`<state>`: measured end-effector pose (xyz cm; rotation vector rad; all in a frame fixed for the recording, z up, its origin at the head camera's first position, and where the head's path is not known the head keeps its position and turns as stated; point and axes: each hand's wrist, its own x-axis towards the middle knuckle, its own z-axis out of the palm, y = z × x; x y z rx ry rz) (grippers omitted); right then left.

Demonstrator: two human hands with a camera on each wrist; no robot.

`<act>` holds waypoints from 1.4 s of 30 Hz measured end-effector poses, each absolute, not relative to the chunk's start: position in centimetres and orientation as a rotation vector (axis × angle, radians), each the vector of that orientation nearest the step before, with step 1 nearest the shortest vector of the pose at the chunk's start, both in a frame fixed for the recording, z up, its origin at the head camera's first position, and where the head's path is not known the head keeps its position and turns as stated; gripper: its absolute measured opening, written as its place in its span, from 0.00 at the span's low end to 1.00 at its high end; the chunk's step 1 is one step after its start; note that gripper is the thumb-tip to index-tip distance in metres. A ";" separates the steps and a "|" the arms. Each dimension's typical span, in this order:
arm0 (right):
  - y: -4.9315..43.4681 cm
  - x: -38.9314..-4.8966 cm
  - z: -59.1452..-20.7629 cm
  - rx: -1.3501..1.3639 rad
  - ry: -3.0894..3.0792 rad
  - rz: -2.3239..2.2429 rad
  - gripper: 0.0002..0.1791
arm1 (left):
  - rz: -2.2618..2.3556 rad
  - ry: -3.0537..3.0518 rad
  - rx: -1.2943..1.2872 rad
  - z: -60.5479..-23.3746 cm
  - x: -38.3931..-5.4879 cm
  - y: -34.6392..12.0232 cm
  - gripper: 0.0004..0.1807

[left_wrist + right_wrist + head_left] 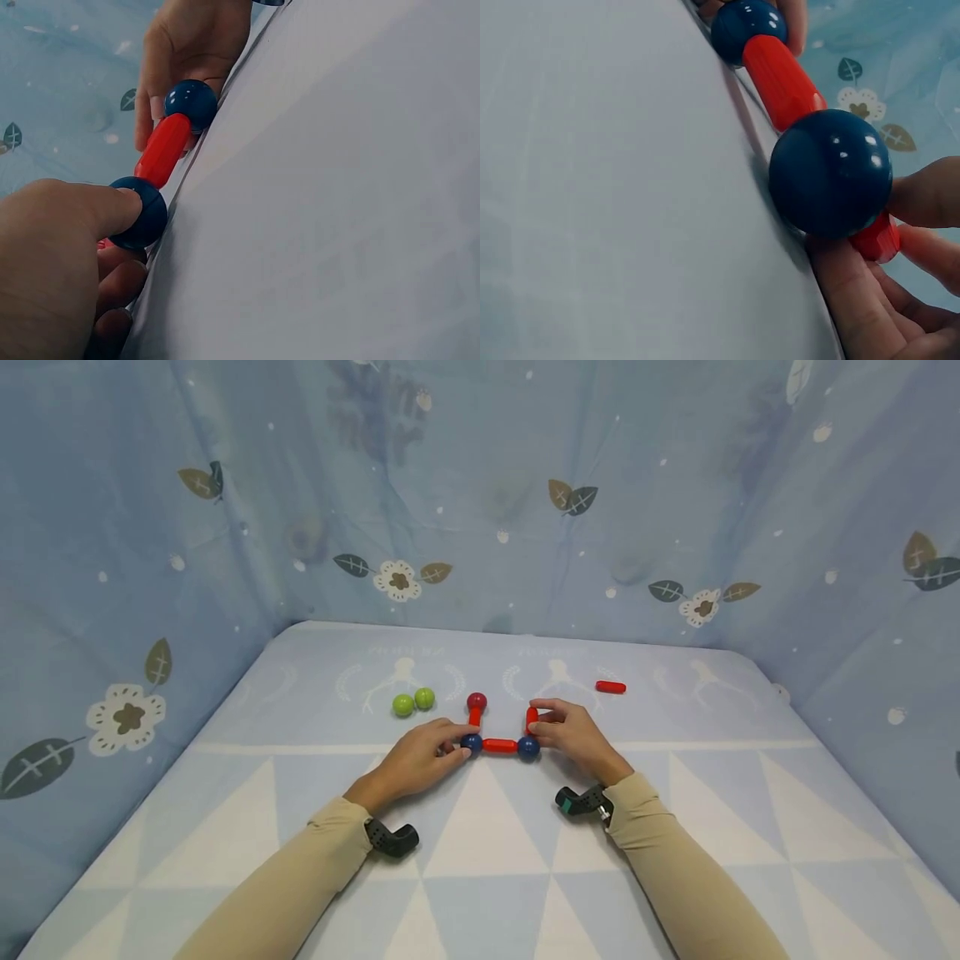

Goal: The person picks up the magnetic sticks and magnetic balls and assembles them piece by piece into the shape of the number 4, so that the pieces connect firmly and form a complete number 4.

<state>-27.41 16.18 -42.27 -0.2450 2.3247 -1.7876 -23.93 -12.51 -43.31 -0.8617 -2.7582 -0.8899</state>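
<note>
On the table a U-shaped figure of balls and red rods lies between the hands. My left hand pinches the left blue ball between thumb and fingers. From that ball a red rod runs across to the right blue ball. Another red rod points away from the left ball and ends at a dark red ball. With thumb and fingers, my right hand grips a third red rod, which stands against the far side of the right blue ball.
Two green balls lie beyond the left hand. A loose red rod is farther back on the right. A patterned blue cloth hangs behind and beside the table. Each wrist wears a black camera mount.
</note>
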 end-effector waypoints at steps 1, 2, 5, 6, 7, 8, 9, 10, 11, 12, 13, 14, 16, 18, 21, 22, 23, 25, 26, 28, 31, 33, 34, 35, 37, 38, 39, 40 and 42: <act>16.2 -27.4 -42.4 -0.254 2.328 -1.788 0.29 | -0.890 -2.756 -0.862 -43.3 -23.9 -12.5 0.22; 16.2 -27.4 -42.4 -0.260 2.332 -1.788 0.29 | -0.891 -2.755 -0.863 -43.3 -23.9 -12.4 0.22; 16.2 -27.4 -42.6 -0.271 2.352 -1.773 0.29 | -0.891 -2.761 -0.863 -43.3 -23.9 -12.4 0.22; 16.2 -27.3 -42.6 -0.273 2.356 -1.766 0.29 | -0.892 -2.762 -0.865 -43.3 -23.8 -12.3 0.22; 16.2 -27.3 -42.7 -0.275 2.358 -1.760 0.29 | -0.890 -2.764 -0.865 -43.3 -23.8 -12.4 0.22; 16.2 -27.3 -42.6 -0.279 2.364 -1.751 0.29 | -0.891 -2.764 -0.865 -43.3 -23.8 -12.4 0.22; 16.2 -27.3 -42.6 -0.283 2.371 -1.741 0.29 | -0.890 -2.762 -0.867 -43.3 -23.8 -12.4 0.22; 16.1 -27.2 -42.5 -0.284 2.375 -1.733 0.28 | -0.889 -2.763 -0.865 -43.3 -23.8 -12.4 0.22; 16.1 -27.2 -42.4 -0.280 2.375 -1.730 0.28 | -0.890 -2.762 -0.862 -43.3 -23.7 -12.4 0.22; 16.0 -27.2 -42.4 -0.280 2.377 -1.724 0.28 | -0.893 -2.761 -0.860 -43.3 -23.6 -12.5 0.22; 16.0 -27.2 -42.3 -0.275 2.384 -1.719 0.28 | -0.891 -2.759 -0.861 -43.3 -23.6 -12.4 0.22; 16.1 -27.2 -42.2 -0.274 2.389 -1.713 0.28 | -0.892 -2.756 -0.863 -43.2 -23.6 -12.4 0.22; 16.1 -27.1 -42.0 -0.264 2.388 -1.705 0.28 | -0.893 -2.750 -0.864 -43.2 -23.6 -12.3 0.22; 16.2 -27.0 -41.7 -0.280 2.399 -1.670 0.26 | -0.890 -2.734 -0.871 -43.2 -23.5 -12.2 0.22; 16.5 -26.9 -41.2 -0.338 2.413 -1.591 0.24 | -0.878 -2.727 -0.870 -43.2 -23.6 -12.2 0.21; 16.5 -26.8 -41.0 -0.366 2.421 -1.555 0.24 | -0.874 -2.727 -0.868 -43.1 -23.6 -12.2 0.21; 16.6 -26.7 -40.9 -0.393 2.433 -1.519 0.25 | -0.869 -2.731 -0.865 -43.1 -23.5 -12.2 0.21; 16.8 -26.5 -40.8 -0.444 2.443 -1.464 0.26 | -0.864 -2.733 -0.864 -43.0 -23.5 -12.2 0.22; 16.9 -26.5 -40.8 -0.469 2.448 -1.441 0.27 | -0.862 -2.730 -0.867 -42.9 -23.6 -12.2 0.22; 17.0 -26.2 -40.8 -0.504 2.469 -1.401 0.28 | -0.860 -2.723 -0.868 -42.8 -23.6 -12.1 0.22; 17.0 -25.8 -41.0 -0.544 2.489 -1.385 0.28 | -0.860 -2.715 -0.874 -42.8 -23.6 -12.2 0.22; 16.9 -25.6 -41.2 -0.559 2.509 -1.389 0.28 | -0.862 -2.717 -0.877 -42.8 -23.7 -12.2 0.22; 16.9 -25.6 -41.3 -0.563 2.513 -1.396 0.27 | -0.861 -2.721 -0.879 -42.8 -23.7 -12.2 0.22; 16.9 -25.5 -41.4 -0.570 2.523 -1.393 0.27 | -0.865 -2.724 -0.884 -42.8 -23.7 -12.2 0.22; 16.9 -25.5 -41.6 -0.583 2.545 -1.380 0.26 | -0.876 -2.729 -0.884 -42.8 -23.8 -12.2 0.22; 16.9 -25.5 -41.6 -0.593 2.554 -1.372 0.26 | -0.882 -2.734 -0.882 -42.8 -23.9 -12.3 0.21; 16.9 -25.6 -41.7 -0.595 2.563 -1.363 0.26 | -0.886 -2.739 -0.877 -42.8 -23.9 -12.4 0.21; 16.9 -25.6 -41.7 -0.595 2.572 -1.355 0.26 | -0.896 -2.742 -0.874 -42.8 -24.0 -12.4 0.21; 17.0 -25.6 -41.9 -0.607 2.583 -1.344 0.26 | -0.913 -2.748 -0.869 -42.7 -24.0 -12.6 0.21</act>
